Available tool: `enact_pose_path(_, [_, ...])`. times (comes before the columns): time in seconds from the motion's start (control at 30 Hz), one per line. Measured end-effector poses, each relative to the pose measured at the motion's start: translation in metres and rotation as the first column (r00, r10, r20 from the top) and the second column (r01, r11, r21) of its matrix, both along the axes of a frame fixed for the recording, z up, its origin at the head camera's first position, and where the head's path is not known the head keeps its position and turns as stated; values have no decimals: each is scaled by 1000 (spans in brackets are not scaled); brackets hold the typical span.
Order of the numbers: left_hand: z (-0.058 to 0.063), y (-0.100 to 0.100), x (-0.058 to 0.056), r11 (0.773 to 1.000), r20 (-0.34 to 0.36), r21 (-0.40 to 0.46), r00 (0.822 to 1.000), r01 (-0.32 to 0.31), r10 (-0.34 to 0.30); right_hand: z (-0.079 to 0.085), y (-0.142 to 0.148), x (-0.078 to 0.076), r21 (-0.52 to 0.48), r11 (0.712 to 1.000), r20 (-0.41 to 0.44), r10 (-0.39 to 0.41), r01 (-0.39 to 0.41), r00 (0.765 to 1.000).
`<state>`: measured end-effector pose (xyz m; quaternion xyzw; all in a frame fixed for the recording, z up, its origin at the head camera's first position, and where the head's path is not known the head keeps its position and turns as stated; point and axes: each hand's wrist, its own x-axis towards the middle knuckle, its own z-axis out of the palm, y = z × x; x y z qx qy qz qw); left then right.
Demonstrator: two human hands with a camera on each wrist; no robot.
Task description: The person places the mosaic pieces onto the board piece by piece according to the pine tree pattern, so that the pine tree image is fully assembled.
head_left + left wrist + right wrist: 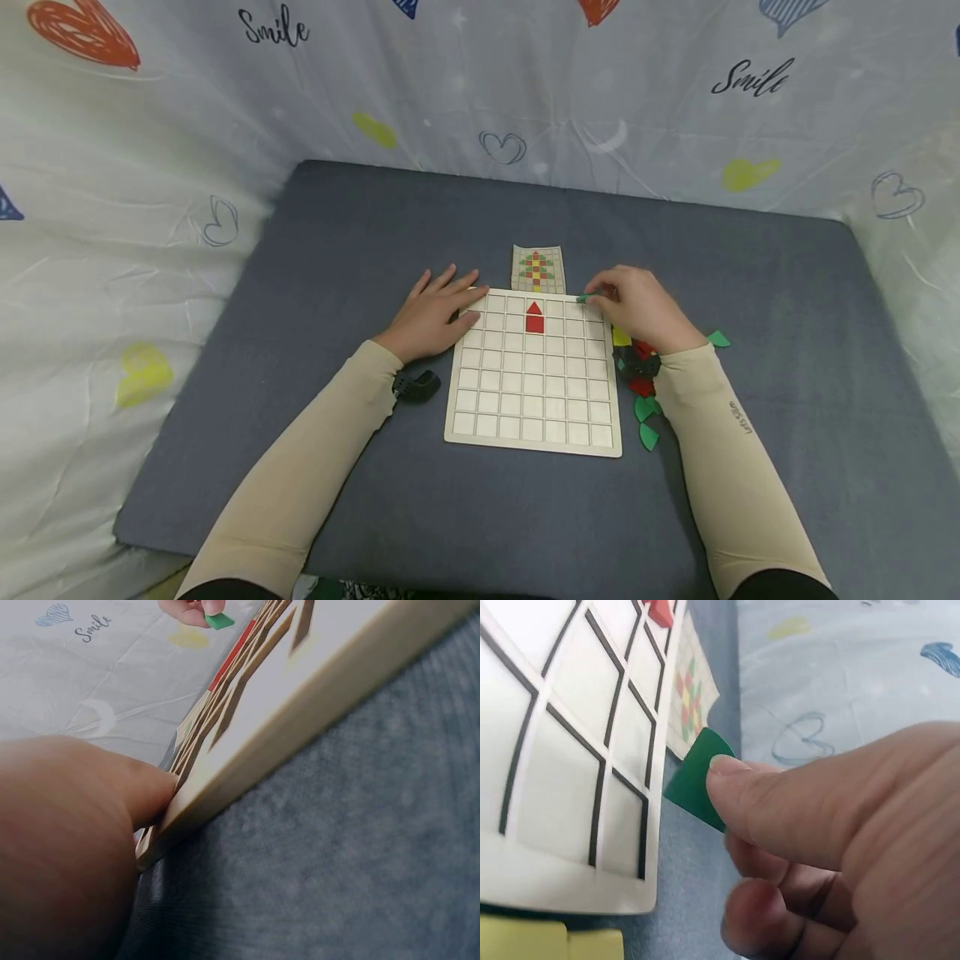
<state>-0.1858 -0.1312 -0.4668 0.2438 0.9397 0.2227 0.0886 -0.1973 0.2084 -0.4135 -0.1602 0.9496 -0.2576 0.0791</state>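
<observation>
A pale wooden grid board (532, 446) lies on the grey table. Two red pieces, a triangle (534, 308) above a square (534, 323), sit in its upper middle cells. My left hand (433, 315) rests with spread fingers on the board's upper left edge; in the left wrist view its thumb (154, 793) touches the rim. Between thumb and finger, my right hand (636, 304) pinches a green piece (699, 776) with a curved side, held above the board's upper right corner. Behind the board, a pattern card (537, 268) shows a coloured grid design.
Right of the board, partly under the right wrist, lie yellow (621, 336), red (642, 387) and green pieces (648, 437). Another green piece (718, 339) lies farther right. A white curtain (450, 83) printed with hearts hangs behind the table (405, 517).
</observation>
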Motion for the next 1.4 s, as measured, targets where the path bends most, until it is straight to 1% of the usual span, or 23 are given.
enact_pose_path(0.13, [1, 1, 0, 1000, 0, 4, 1000, -2, 2, -2, -4, 0, 1, 1000, 21, 8, -8, 1000])
enact_pose_path(0.33, [1, 1, 1, 1000, 1, 9, 1000, -5, 5, -3, -10, 1, 5, 1000, 49, -1, 0, 999])
enact_pose_path(0.57, [1, 1, 0, 1000, -6, 11, 1000, -4, 4, -4, -15, 2, -6, 1000, 66, 5, -4, 998])
enact_pose_path(0.73, [1, 1, 0, 1000, -9, 8, 1000, -1, 1, -6, -19, 3, -31, 999, 81, 31, -28, 996])
enact_pose_path(0.97, [0, 0, 0, 1000, -8, 7, 1000, 0, 0, -7, -23, 5, -41, 998, 129, 56, -51, 990])
enact_pose_path(1.17, [0, 1, 0, 1000, -7, 1, 1000, 0, 0, -10, -24, 5, -29, 996, 140, 90, -87, 986])
enact_pose_path(1.4, [-1, 0, -1, 1000, 0, -4, 1000, 0, 0, -14, -27, 6, -58, 990, 148, 139, -131, 979])
